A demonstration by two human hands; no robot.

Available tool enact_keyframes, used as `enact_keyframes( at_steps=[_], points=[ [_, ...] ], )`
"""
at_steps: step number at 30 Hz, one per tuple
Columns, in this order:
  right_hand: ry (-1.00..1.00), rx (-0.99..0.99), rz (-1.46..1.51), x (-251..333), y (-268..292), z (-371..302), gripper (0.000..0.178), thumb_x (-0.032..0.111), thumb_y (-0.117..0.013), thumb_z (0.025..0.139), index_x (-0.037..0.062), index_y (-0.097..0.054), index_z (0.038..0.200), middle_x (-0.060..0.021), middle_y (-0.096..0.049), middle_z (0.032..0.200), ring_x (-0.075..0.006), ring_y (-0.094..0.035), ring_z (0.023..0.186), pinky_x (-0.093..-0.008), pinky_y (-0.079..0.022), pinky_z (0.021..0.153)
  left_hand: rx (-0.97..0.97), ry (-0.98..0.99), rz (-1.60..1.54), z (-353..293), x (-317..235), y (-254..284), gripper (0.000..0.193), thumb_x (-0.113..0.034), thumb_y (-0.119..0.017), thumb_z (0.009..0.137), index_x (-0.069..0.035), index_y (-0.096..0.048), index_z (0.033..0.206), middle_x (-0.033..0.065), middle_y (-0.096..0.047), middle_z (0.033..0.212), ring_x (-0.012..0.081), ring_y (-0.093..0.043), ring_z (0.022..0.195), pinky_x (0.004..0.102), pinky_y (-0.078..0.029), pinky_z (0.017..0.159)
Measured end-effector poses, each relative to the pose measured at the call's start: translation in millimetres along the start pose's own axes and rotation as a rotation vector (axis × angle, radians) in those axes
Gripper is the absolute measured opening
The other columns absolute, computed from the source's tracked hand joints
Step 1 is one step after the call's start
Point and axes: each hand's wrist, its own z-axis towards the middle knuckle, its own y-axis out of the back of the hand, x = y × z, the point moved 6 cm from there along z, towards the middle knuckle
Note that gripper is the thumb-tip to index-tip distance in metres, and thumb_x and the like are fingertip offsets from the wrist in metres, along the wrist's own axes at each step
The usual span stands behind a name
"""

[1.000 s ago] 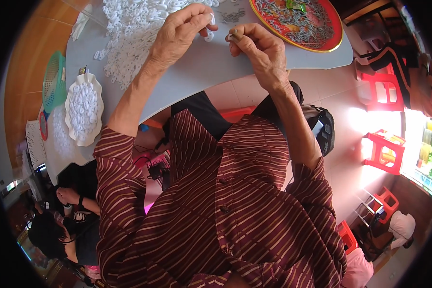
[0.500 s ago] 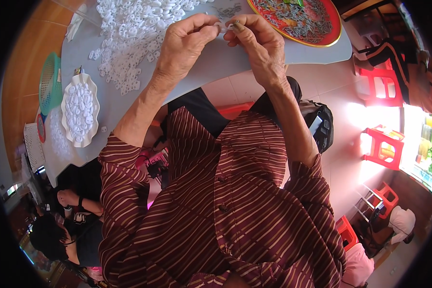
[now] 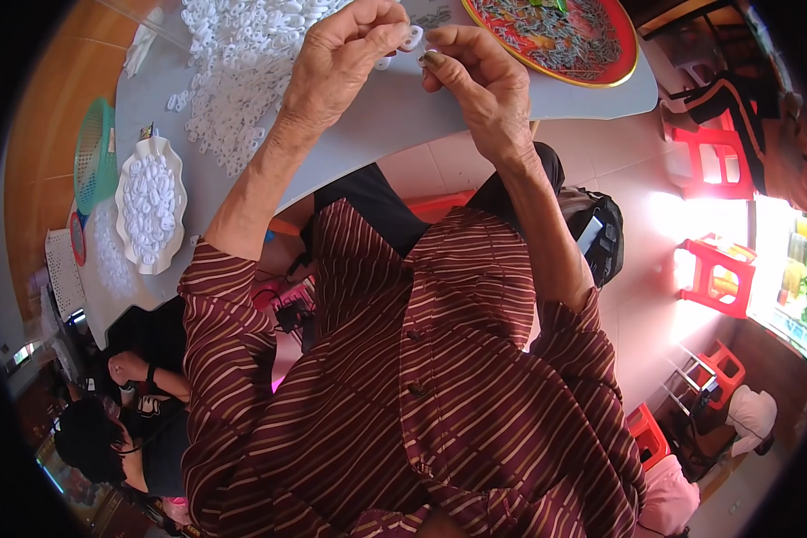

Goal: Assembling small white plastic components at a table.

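Above the table edge, my left hand (image 3: pixel 336 67) pinches a small white plastic piece (image 3: pixel 412 38) with a round hole in it, between thumb and forefinger. My right hand (image 3: pixel 489 90) is a short gap away, thumb and forefinger bent together. A bit of something pale shows at its thumb tip, too small to name. Beyond my left hand, a large heap of white plastic pieces (image 3: pixel 233 45) spreads over the grey table (image 3: pixel 377 130). To the right lies a red round tray (image 3: pixel 632 56) with a gold rim, holding many small grey metal pins.
A white wavy-edged dish (image 3: pixel 178 170) full of white pieces stands at the left, beside a green mesh basket (image 3: pixel 94 152). Another person (image 3: pixel 143 430) sits at lower left. Red stools (image 3: pixel 717 273) and a black bag (image 3: pixel 605 238) are on the right.
My hands have come slightly apart. The left has shifted up and left with the white plastic piece, which now shows more clearly; the right has stayed nearly in place.
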Motion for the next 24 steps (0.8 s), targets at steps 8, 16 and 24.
enact_keyframes(
  at_steps=[8, 16, 24],
  points=[
    [-0.009, -0.014, -0.019, 1, 0, -1, 0.029, 0.006, -0.062, 0.087, -0.0021, -0.053, 0.114, -0.0057, -0.062, 0.088, -0.0108, -0.061, 0.075, -0.0223, -0.051, 0.069, -0.042, -0.015, 0.187, 0, -2, 0, 0.016, -0.014, -0.060, 0.090, -0.001, -0.062, 0.100, -0.0042, -0.058, 0.084, 0.0038, -0.052, 0.078, 0.0183, -0.042, 0.073],
    [0.020, -0.043, -0.054, 1, 1, 0, 0.030, 0.007, -0.062, 0.087, -0.0020, -0.052, 0.114, -0.0057, -0.063, 0.087, -0.0098, -0.061, 0.075, -0.0221, -0.051, 0.070, -0.071, -0.185, 0.443, -4, -19, -19, 0.015, -0.013, -0.059, 0.091, -0.003, -0.062, 0.101, -0.0038, -0.059, 0.083, 0.0033, -0.051, 0.074, 0.0179, -0.043, 0.066],
    [0.028, -0.062, -0.021, 2, 2, 0, 0.028, 0.005, -0.062, 0.087, -0.0031, -0.053, 0.112, -0.0057, -0.064, 0.087, -0.0097, -0.061, 0.076, -0.0222, -0.051, 0.070, 0.026, -0.130, 0.544, -8, -11, -20, 0.027, -0.027, -0.047, 0.097, -0.002, -0.058, 0.098, 0.0063, -0.056, 0.068, 0.0121, -0.050, 0.058, 0.0274, -0.043, 0.055]
  ],
)
